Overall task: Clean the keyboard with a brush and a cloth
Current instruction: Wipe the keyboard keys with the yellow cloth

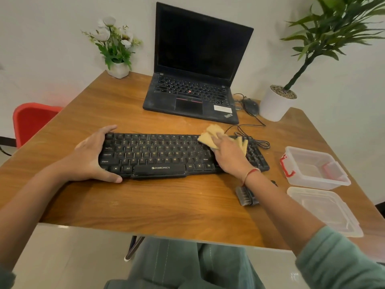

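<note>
Wooden table (166, 205) carries the black Zebronics keyboard (158, 155), lying flat near its middle; stiff and light, it would likely skate, so the left hand (89, 157) clamps its left end, thumb on the near edge, fingers over the far. The right hand (229, 157) bears on the soft yellow cloth (210, 135) over the right-hand keys; its fingertips are buried, so pinching or pressing flat is unclear. The brush (244, 196) lies half hidden by the forearm

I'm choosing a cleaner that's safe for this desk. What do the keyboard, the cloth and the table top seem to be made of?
Keyboard: black plastic, matte, with moulded keys and printed legends.
Cloth: soft tan fabric, perhaps microfibre, since it bunches and folds.
Table top: brown wood grain with a mild sheen. I cannot tell whether it is solid wood or laminate.
</note>
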A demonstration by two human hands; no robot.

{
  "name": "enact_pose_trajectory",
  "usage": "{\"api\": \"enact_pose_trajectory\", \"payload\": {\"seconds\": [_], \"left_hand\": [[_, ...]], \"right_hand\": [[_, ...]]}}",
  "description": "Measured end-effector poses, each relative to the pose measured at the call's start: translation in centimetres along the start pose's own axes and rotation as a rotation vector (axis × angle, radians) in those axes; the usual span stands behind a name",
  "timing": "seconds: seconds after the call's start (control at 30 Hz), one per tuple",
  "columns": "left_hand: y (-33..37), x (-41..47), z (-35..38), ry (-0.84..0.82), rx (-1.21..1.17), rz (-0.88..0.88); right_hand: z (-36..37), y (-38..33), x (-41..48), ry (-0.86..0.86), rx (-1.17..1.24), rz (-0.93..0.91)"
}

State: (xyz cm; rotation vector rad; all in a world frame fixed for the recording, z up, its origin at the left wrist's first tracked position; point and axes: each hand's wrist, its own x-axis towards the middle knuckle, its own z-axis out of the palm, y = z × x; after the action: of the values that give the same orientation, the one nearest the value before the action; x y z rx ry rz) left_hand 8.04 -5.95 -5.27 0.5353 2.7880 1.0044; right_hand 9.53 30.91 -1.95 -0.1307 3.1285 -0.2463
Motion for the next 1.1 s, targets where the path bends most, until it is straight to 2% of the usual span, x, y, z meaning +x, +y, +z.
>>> {"api": "enact_pose_trajectory", "payload": {"seconds": [0.07, 0.17, 0.2, 0.37, 0.4, 0.47, 0.53, 0.6, 0.67, 0.77, 0.83, 1.0, 1.07, 1.1], "left_hand": [[0.0, -0.1, -0.1, -0.014, -0.014, 0.003], [-0.1, -0.1, -0.2, -0.021, -0.012, -0.005], [-0.1, -0.1, -0.1, -0.017, -0.009, -0.009], [0.0, -0.1, -0.1, -0.008, -0.008, -0.002], [0.0, -0.1, -0.1, -0.013, -0.012, -0.004], [0.0, -0.2, -0.2, -0.020, -0.010, -0.005], [-0.1, -0.2, -0.2, -0.022, -0.011, -0.007], [-0.1, -0.1, -0.1, -0.025, -0.017, -0.010], [-0.2, -0.1, -0.1, -0.024, -0.015, -0.012], [-0.3, 0.1, -0.1, -0.039, 0.006, -0.023], [-0.3, 0.1, -0.1, -0.072, 0.040, -0.026], [-0.2, 0.3, -0.1, -0.079, 0.067, -0.054], [-0.2, 0.3, 0.0, -0.052, 0.046, -0.067], [-0.1, 0.2, 0.0, -0.040, 0.038, -0.072]], "right_hand": [[-1.1, 1.6, 0.0, 0.010, 0.091, 0.025], [-2.7, 4.0, 0.5, 0.063, 0.023, 0.282], [-2.5, 3.6, 0.5, 0.057, 0.033, 0.303], [-1.1, -3.1, -0.3, -0.015, 0.208, 0.037], [-1.7, -3.2, -0.3, -0.053, 0.340, 0.038], [-4.0, -2.3, -0.8, -0.136, 0.830, 0.146], [-6.3, 0.1, -1.1, -0.120, 1.233, 0.286], [-8.0, 3.6, -0.7, 0.011, 1.314, 0.392], [-9.4, 6.3, -0.4, 0.196, 1.279, 0.427], [-9.9, 8.4, 0.1, 0.390, 0.983, 0.358], [-9.1, 7.9, 0.6, 0.357, 0.688, 0.310], [-3.4, 5.8, 1.2, -0.008, 0.097, 0.259], [-1.5, 4.7, 0.9, 0.027, -0.048, 0.264], [-0.9, 3.9, 0.6, 0.075, -0.041, 0.266]]}}
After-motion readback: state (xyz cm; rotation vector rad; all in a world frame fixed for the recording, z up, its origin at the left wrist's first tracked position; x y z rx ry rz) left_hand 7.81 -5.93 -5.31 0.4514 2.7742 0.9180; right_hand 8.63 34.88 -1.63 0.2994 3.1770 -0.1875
